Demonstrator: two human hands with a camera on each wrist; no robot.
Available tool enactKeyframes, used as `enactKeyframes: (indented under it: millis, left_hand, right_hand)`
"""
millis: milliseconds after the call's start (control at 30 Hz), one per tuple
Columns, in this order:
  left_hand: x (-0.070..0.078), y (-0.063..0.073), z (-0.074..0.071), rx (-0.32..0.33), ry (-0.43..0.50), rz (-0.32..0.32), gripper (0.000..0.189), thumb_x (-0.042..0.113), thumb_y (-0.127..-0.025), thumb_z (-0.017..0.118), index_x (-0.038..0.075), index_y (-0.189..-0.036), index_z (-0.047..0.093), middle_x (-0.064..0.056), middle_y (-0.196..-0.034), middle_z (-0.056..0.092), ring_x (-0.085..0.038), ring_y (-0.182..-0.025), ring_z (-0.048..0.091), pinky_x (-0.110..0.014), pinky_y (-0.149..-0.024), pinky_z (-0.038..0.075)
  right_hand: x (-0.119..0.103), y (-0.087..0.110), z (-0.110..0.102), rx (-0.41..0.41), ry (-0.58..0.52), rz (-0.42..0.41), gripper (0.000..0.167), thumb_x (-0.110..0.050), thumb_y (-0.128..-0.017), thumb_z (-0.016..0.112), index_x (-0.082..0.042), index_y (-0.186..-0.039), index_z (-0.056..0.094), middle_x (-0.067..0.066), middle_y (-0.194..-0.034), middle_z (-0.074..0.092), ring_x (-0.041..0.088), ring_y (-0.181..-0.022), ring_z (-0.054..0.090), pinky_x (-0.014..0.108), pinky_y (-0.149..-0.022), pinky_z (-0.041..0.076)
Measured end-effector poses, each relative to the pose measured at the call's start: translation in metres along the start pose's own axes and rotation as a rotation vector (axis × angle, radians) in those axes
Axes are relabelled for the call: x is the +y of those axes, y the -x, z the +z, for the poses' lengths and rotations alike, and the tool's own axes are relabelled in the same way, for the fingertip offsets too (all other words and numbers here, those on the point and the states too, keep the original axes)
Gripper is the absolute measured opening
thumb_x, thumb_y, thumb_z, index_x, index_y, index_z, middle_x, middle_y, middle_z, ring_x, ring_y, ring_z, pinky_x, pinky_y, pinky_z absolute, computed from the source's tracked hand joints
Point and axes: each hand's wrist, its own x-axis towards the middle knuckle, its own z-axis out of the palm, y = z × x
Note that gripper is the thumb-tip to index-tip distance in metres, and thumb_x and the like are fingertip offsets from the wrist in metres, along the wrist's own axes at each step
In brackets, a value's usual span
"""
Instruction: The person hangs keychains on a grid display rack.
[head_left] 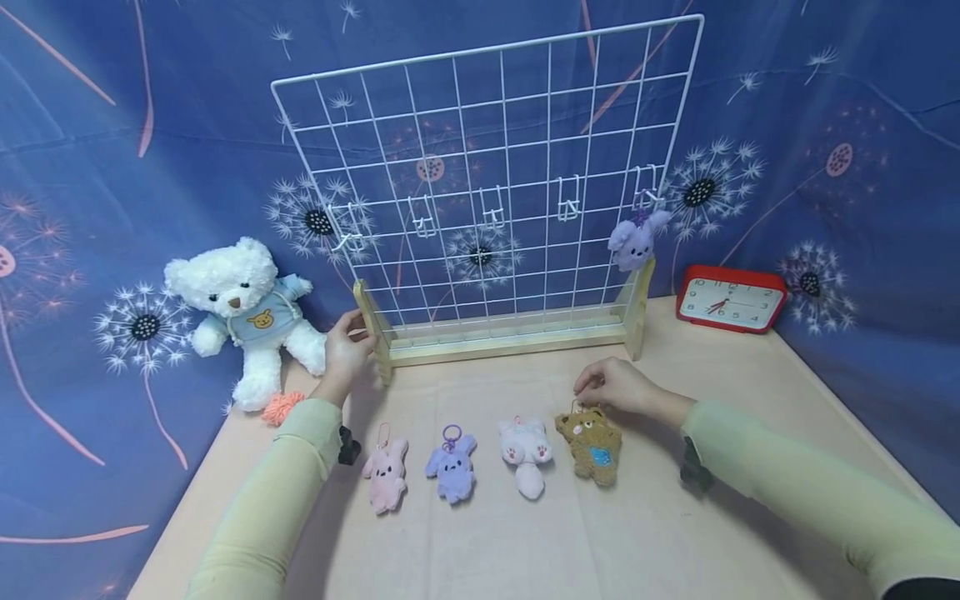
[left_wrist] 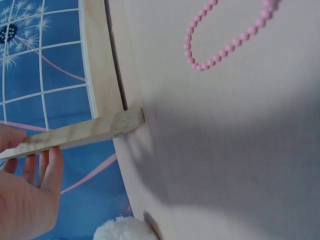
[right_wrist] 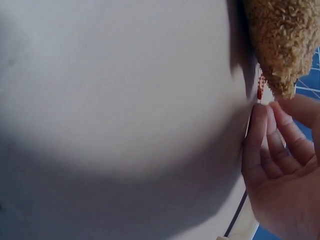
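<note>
My left hand (head_left: 347, 354) holds the wooden side post (left_wrist: 95, 131) of the white wire grid rack (head_left: 504, 150), thumb on one face and fingers on the other. With its fingertips, my right hand (head_left: 626, 387) pinches the loop at the head of a brown bear plush keychain (head_left: 592, 450). Whether the bear touches the table is unclear. To its left lie a white plush keychain (head_left: 527, 450), a purple one (head_left: 453, 471) and a pink one (head_left: 386, 477). Another purple plush keychain (head_left: 637, 240) hangs from the grid's rightmost hook (head_left: 648, 193).
Several bare white hooks, such as one (head_left: 568, 200) right of centre, sit along the grid. A white teddy bear (head_left: 258, 321) leans at the left, beside an orange yarn pompom (head_left: 282, 408). At the right back stands a red clock (head_left: 731, 300). Patterned blue cloth (head_left: 75, 167) surrounds the table.
</note>
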Motion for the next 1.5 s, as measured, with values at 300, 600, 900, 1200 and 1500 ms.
enactKeyframes:
  millis: [300,600,900,1200,1500]
  left_hand:
    - [0.0,-0.001,-0.001,0.005,-0.007,0.004,0.059,-0.008,-0.092,0.061,0.001,-0.149,0.048,-0.025,-0.137,0.057,-0.039,-0.122,0.059,-0.042,-0.098,0.056]
    - [0.002,0.001,0.0,-0.006,-0.006,0.011,0.059,-0.009,-0.091,0.06,0.001,-0.149,0.048,-0.025,-0.136,0.057,-0.039,-0.122,0.059,-0.043,-0.097,0.057]
    - [0.0,-0.001,0.001,0.005,-0.007,0.022,0.059,-0.009,-0.09,0.062,0.0,-0.147,0.049,-0.025,-0.134,0.058,-0.039,-0.119,0.06,-0.041,-0.096,0.057]
    - [-0.001,-0.001,0.001,0.002,-0.003,0.021,0.058,-0.009,-0.091,0.061,0.0,-0.147,0.049,-0.025,-0.133,0.058,-0.04,-0.12,0.06,-0.047,-0.099,0.055]
    - [0.0,-0.001,0.001,-0.001,-0.011,0.014,0.059,-0.009,-0.09,0.061,0.001,-0.148,0.049,-0.025,-0.134,0.057,-0.04,-0.121,0.059,-0.046,-0.098,0.056]
  right_hand:
    - [-0.007,-0.003,0.004,0.011,0.06,0.031,0.009,-0.001,-0.081,0.079,0.0,-0.088,0.073,0.003,-0.076,0.07,0.014,-0.07,0.062,0.03,-0.069,0.054]
    - [0.001,-0.007,0.008,0.008,0.122,0.017,0.01,-0.003,-0.081,0.079,-0.008,-0.082,0.07,-0.003,-0.071,0.065,0.012,-0.069,0.058,0.032,-0.069,0.052]
    - [-0.003,-0.008,0.008,-0.024,0.195,0.0,0.009,-0.004,-0.087,0.074,-0.008,-0.081,0.069,-0.004,-0.076,0.066,0.014,-0.076,0.058,0.037,-0.077,0.053]
    - [0.0,-0.009,0.011,-0.04,0.283,0.006,0.012,-0.008,-0.093,0.068,-0.013,-0.082,0.066,-0.003,-0.081,0.062,0.015,-0.078,0.056,0.04,-0.078,0.053]
    - [0.0,-0.006,0.009,-0.029,0.211,-0.04,0.013,-0.006,-0.096,0.065,-0.011,-0.084,0.065,-0.004,-0.082,0.063,0.015,-0.084,0.057,0.042,-0.086,0.054]
